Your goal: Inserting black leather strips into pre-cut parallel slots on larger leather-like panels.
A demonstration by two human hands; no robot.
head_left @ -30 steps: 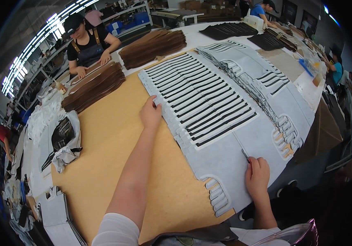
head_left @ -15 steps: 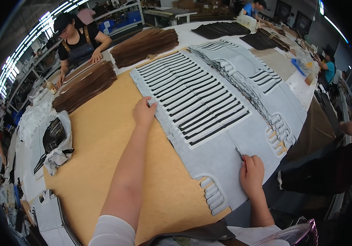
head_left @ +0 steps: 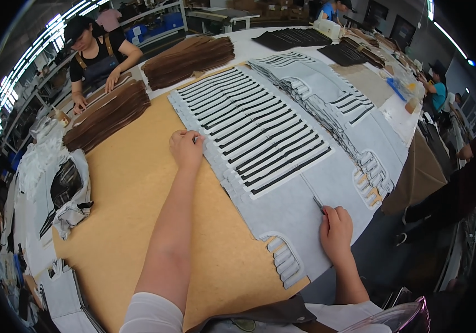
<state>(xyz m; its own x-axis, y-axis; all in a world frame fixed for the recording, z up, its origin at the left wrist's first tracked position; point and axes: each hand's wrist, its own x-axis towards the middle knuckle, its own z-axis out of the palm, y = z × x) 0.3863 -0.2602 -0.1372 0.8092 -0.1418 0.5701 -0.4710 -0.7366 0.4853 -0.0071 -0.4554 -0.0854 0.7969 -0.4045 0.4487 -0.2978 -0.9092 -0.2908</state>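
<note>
A wide grey sheet of leather-like material lies on the table, with a panel of black and white stripes on it. My left hand is at the left edge of the striped panel, its fingers curled together. Something small and dark shows between the fingertips, too small to name. My right hand is wrapped round a slim silver pointed tool. The tool's tip points up and left, over the grey sheet below the stripes. Near the sheet's front edge is a curved cutout with grey strips.
Tan board covers the table to my left. Brown stacks stand at the back, where a person works. Crumpled white material lies far left, folded grey pieces at the lower left. Black pieces lie far off.
My left hand has turned slightly, with its fingers drawn closer together near the panel's edge. My right hand still holds the tool in nearly the same place. The whole view has shifted slightly.
</note>
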